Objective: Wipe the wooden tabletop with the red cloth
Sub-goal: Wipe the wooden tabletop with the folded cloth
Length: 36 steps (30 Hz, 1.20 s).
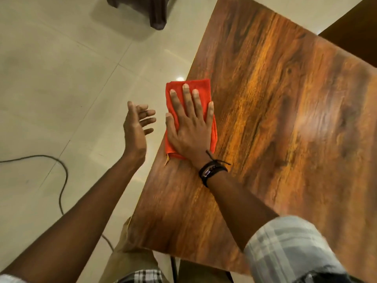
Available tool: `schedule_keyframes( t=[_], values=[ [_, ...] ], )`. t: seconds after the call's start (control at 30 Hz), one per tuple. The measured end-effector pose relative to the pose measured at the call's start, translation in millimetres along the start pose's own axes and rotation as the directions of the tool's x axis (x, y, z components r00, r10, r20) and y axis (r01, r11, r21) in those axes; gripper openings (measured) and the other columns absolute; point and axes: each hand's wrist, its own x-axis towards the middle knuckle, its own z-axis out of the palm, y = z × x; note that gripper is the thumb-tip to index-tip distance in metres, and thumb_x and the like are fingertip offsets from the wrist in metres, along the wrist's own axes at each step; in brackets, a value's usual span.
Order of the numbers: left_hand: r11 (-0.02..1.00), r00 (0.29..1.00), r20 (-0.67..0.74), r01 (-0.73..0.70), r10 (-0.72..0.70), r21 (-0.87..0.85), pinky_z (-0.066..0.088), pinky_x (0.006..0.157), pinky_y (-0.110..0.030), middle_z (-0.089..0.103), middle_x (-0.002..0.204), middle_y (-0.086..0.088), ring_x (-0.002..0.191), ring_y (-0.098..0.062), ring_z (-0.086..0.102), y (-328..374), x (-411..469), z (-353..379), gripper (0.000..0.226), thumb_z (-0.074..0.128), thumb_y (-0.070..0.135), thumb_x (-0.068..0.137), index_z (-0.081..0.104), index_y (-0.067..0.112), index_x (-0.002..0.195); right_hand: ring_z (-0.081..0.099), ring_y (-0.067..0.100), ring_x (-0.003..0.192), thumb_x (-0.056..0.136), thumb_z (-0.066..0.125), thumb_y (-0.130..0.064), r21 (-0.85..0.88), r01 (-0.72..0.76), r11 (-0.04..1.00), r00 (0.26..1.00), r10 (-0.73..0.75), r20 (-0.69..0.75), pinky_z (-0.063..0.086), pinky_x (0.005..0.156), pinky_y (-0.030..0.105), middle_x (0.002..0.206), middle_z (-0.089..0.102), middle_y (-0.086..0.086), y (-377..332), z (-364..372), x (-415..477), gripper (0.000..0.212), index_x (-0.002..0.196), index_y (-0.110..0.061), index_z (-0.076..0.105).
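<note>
Pressing flat on red cloth (pixel 205 87), right hand (pixel 188 127), left hand (pixel 135 124) beside

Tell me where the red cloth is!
In the head view, the red cloth lies on the wooden tabletop by its left edge, under the right hand, near the left hand.

Folded red cloth (pixel 190 119) lies flat at wooden tabletop's (pixel 285 129) left edge.

We've got pale shiny floor (pixel 61 78) tiles off to the left, a black cable (pixel 60 199) snaking across them, a dark furniture leg (pixel 157 15) up top, and more dark wood (pixel 355 31) top right.
</note>
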Motion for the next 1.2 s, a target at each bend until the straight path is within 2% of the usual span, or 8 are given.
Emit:
schedule_keyframes(
  t=[0.13, 0.27, 0.5, 0.73, 0.87, 0.97, 1.13, 1.2],
  values=[
    [0.996, 0.997, 0.070, 0.005, -0.011, 0.092, 0.051, 0.086, -0.037, 0.070, 0.114, -0.006, 0.103, -0.021, 0.067, -24.2, -34.5, -52.3, 0.060, 0.021, 0.058, 0.101, 0.061, 0.016, 0.116, 0.007, 0.021, 0.155, 0.102, 0.039, -0.046, 0.023, 0.014, 1.000, 0.998, -0.016, 0.068, 0.008, 0.121, 0.059, 0.167, 0.016, 0.001, -36.2, -1.0, -70.1, 0.060, 0.158, -0.029, 0.025],
    [0.994, 1.000, -0.003, 0.007, -0.007, 0.111, 0.049, 0.090, -0.041, 0.070, 0.112, -0.003, 0.109, -0.024, 0.066, -38.2, -69.5, -83.1, 0.057, 0.019, 0.051, 0.105, 0.060, 0.013, 0.120, 0.005, 0.021, 0.156, 0.102, 0.038, -0.047, 0.031, 0.067, 0.997, 0.992, -0.070, 0.108, 0.010, 0.122, 0.059, 0.168, 0.013, 0.001, -62.5, 0.2, -126.9, 0.061, 0.159, -0.029, 0.022],
    [0.929, 0.980, -0.024, -0.180, 0.198, 0.323, 0.049, 0.101, -0.036, 0.058, 0.132, -0.003, 0.120, -0.013, 0.057, -59.9, -140.4, -86.7, 0.060, 0.023, 0.055, 0.098, 0.051, 0.015, 0.133, 0.006, 0.021, 0.156, 0.102, 0.037, -0.047, 0.101, 0.208, 0.973, 0.965, -0.221, 0.141, 0.007, 0.123, 0.057, 0.168, 0.013, 0.003, -70.9, -1.7, -193.3, 0.062, 0.159, -0.027, 0.024],
    [0.821, 0.931, -0.140, -0.217, 0.336, 0.528, 0.023, 0.123, -0.045, 0.027, 0.161, -0.003, 0.149, -0.014, 0.023, -94.1, -208.9, -69.4, 0.058, 0.026, 0.048, 0.103, 0.029, 0.019, 0.153, -0.004, 0.024, 0.156, 0.101, 0.029, -0.051, 0.109, 0.471, 0.875, 0.836, -0.483, 0.261, 0.005, 0.122, 0.056, 0.169, 0.004, 0.005, -34.8, -13.6, -249.0, 0.069, 0.160, -0.024, 0.008],
    [0.741, 0.928, -0.043, -0.266, 0.369, 0.616, 0.013, 0.125, -0.045, 0.021, 0.164, -0.003, 0.153, -0.012, 0.010, -111.8, -244.4, -47.5, 0.062, 0.023, 0.050, 0.102, 0.028, 0.015, 0.154, -0.005, 0.021, 0.156, 0.101, 0.025, -0.050, 0.098, 0.492, 0.865, 0.830, -0.500, 0.248, 0.003, 0.123, 0.054, 0.169, 0.003, 0.002, 4.3, -24.4, -271.4, 0.068, 0.160, -0.024, 0.004],
    [0.688, 0.913, 0.066, -0.349, 0.402, 0.636, 0.009, 0.126, -0.042, 0.018, 0.164, 0.001, 0.152, -0.004, 0.003, -121.2, -259.9, -27.3, 0.062, 0.023, 0.048, 0.103, 0.028, 0.013, 0.154, 0.000, 0.020, 0.156, 0.101, 0.032, -0.049, 0.139, 0.461, 0.877, 0.850, -0.481, 0.217, 0.003, 0.124, 0.053, 0.168, 0.011, 0.001, 30.7, -32.5, -286.5, 0.066, 0.160, -0.025, 0.015],
    [0.527, 0.843, 0.293, -0.516, 0.451, 0.676, -0.003, 0.123, -0.023, 0.023, 0.162, -0.010, 0.151, -0.006, 0.003, -127.7, -261.0, 24.8, 0.063, 0.021, 0.044, 0.104, 0.031, 0.005, 0.152, 0.003, 0.023, 0.156, 0.098, 0.035, -0.053, 0.085, 0.413, 0.907, 0.875, -0.421, 0.238, 0.007, 0.124, 0.054, 0.166, 0.019, 0.004, 75.5, -39.3, -305.8, 0.068, 0.157, -0.021, 0.026],
    [0.462, 0.805, 0.379, -0.579, 0.457, 0.672, -0.004, 0.122, -0.023, 0.023, 0.162, -0.010, 0.152, -0.009, 0.004, -131.1, -264.2, 46.3, 0.061, 0.021, 0.042, 0.105, 0.031, 0.006, 0.153, 0.005, 0.023, 0.156, 0.099, 0.033, -0.054, 0.070, 0.364, 0.929, 0.900, -0.370, 0.230, 0.007, 0.124, 0.054, 0.166, 0.020, 0.005, 95.0, -44.3, -316.7, 0.066, 0.156, -0.021, 0.029]
  ],
)
